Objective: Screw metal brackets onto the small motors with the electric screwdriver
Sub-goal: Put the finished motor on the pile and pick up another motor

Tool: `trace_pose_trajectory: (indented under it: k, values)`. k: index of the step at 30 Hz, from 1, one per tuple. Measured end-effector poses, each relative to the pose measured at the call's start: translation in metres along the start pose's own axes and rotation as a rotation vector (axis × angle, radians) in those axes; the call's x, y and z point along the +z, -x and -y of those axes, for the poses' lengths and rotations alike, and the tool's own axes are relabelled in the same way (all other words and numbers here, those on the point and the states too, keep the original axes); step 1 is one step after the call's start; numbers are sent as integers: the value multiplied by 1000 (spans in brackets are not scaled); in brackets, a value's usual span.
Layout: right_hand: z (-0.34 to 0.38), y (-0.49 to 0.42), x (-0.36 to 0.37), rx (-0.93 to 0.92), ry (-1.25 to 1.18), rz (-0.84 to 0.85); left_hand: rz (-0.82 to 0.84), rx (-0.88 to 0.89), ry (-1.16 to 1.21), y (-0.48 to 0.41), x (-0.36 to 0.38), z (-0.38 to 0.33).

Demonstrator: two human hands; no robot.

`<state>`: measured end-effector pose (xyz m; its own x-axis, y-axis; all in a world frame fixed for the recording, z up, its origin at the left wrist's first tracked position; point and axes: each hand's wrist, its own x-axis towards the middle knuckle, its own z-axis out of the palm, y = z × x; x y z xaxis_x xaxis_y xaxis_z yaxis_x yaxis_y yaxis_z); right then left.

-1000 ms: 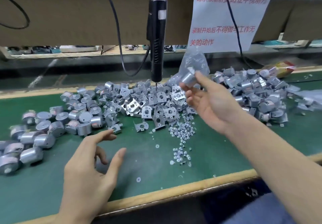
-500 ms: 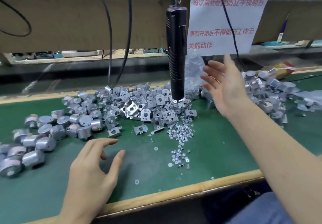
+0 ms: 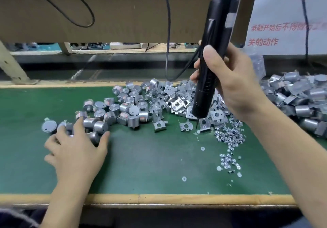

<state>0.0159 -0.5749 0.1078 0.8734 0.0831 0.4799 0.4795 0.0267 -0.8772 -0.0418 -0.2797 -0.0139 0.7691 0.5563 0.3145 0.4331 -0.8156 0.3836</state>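
My right hand (image 3: 231, 80) grips the black electric screwdriver (image 3: 219, 24), which hangs from above and tilts a little to the left. Its bit points down just above the heap of metal brackets (image 3: 177, 102), beside a scatter of small screws (image 3: 228, 135). My left hand (image 3: 76, 148) lies spread over the near end of a heap of small silver motors (image 3: 123, 109). The fingertips touch several of them, and one motor sits between thumb and forefinger. What lies under the palm is hidden.
The work lies on a green mat (image 3: 150, 165) with a wooden front edge (image 3: 141, 198). A heap of motors with brackets on them (image 3: 300, 100) lies at the right. Black cables (image 3: 168, 32) and a paper sign (image 3: 286, 24) hang behind.
My right hand let go of a motor at the right heap, then took hold of the screwdriver and drew it down. My left hand moved forward onto the loose motors.
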Motion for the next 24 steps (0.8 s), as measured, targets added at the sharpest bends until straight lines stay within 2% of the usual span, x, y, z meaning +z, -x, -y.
trace_pose_trajectory:
  k: [3,9,16,24]
  values:
    - [-4,-2,16,30,-45,23,-1,-36,-7,-7,1,9]
    - [-10,3,15,64,-183,-74,84,-98,-62,-21,1,18]
    - [-20,9,6,64,-195,-21,35,105,153,-15,2,10]
    - [-22,10,-1,88,-182,-54,-14,422,346,17,5,-23]
